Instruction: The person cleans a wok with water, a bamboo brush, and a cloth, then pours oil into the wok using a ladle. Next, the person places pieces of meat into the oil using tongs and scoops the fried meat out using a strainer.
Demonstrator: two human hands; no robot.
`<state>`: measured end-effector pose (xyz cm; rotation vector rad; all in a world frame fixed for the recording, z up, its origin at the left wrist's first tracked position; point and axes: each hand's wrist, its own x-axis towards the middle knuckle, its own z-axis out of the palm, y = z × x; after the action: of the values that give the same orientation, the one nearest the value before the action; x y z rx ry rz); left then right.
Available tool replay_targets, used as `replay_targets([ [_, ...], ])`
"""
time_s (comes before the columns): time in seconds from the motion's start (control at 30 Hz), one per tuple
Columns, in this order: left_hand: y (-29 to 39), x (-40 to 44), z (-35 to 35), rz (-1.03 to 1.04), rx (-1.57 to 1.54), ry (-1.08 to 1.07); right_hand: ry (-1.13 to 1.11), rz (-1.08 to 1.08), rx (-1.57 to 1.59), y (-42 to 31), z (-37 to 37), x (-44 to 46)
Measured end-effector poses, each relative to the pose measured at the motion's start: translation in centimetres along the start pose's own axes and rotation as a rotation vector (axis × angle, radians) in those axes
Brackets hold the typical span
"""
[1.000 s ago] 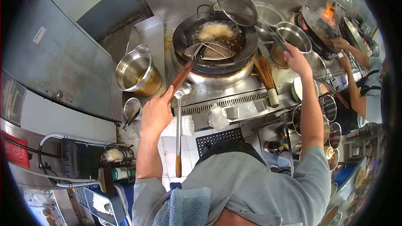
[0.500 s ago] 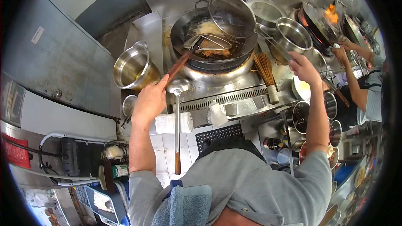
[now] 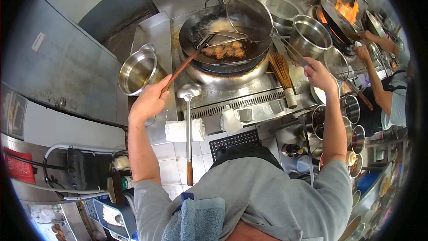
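Note:
My left hand is wrapped round the wooden handle of a skimmer, whose metal head is tilted over the wok. Golden-brown fried pieces lie in the dark bubbling oil just below that head. With my right hand I grip the metal handle of a round mesh strainer, held above the wok's right side. Pale foam shows on the oil at the back. A long-handled ladle rests across the stove's front edge, between my arms.
Left of the wok stands a steel pot; another pot stands to its right. A bamboo brush lies near my right hand. Farther right, a co-worker's hands are beside a second wok with tall flames.
My left hand has drawn back toward the lower left, and the skimmer head has tipped, uncovering the fried pieces. My right hand has shifted slightly. Flames at the far wok have grown.

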<state>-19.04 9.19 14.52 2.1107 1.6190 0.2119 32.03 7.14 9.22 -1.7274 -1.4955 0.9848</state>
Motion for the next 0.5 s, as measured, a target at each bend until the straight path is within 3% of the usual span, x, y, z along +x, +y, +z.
replay_targets([
  [0.13, 0.2, 0.4, 1.1, 0.09, 0.072, 0.068, 0.017, -0.019, 0.002, 0.0, 0.1, 0.1],
  [0.23, 1.6, 0.3, 0.5, 0.006, 0.067, 0.003, 0.026, -0.026, 0.018, -0.2, 0.2, 0.0],
  [0.5, -0.6, 0.5, 1.8, 0.166, 0.076, 0.101, 0.025, -0.023, 0.002, -0.4, 0.1, -0.5],
])
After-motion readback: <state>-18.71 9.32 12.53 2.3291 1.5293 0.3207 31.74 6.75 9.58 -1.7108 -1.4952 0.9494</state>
